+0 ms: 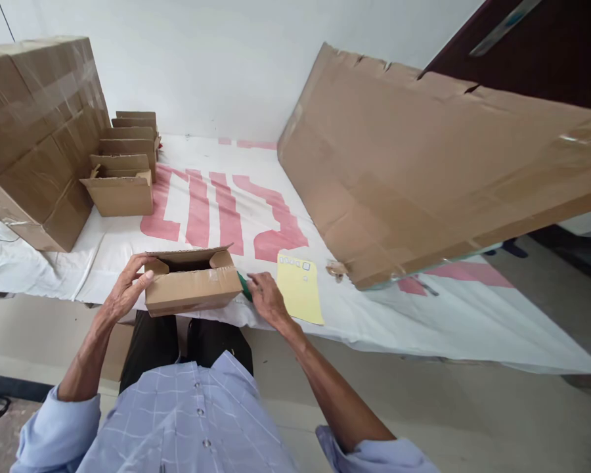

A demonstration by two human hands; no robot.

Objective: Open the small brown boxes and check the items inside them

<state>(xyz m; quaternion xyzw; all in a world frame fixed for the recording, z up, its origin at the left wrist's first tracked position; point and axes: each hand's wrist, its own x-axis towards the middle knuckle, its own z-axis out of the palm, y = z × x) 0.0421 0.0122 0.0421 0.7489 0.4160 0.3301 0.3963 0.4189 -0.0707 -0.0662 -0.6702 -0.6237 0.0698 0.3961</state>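
Observation:
A small cardboard box [192, 293] with its top flaps up stands at the front edge of the cloth-covered table, before my body. My left hand [127, 284] grips its left end, thumb on the near face and fingers behind. At the right end, my right hand [266, 299] has its fingers closed on a green object [245, 287]. That object lies against the box's right side and is mostly covered, so its kind does not show. Just right of this hand lies a yellow sheet [299, 288] with small stickers along its top.
Several open small boxes [121, 197] stand in a row at the back left. Beside them rises a stack of taped cartons [44, 144]. A large carton [423, 171] leans over the table's right part. White cloth with red printing [229, 210] covers the table.

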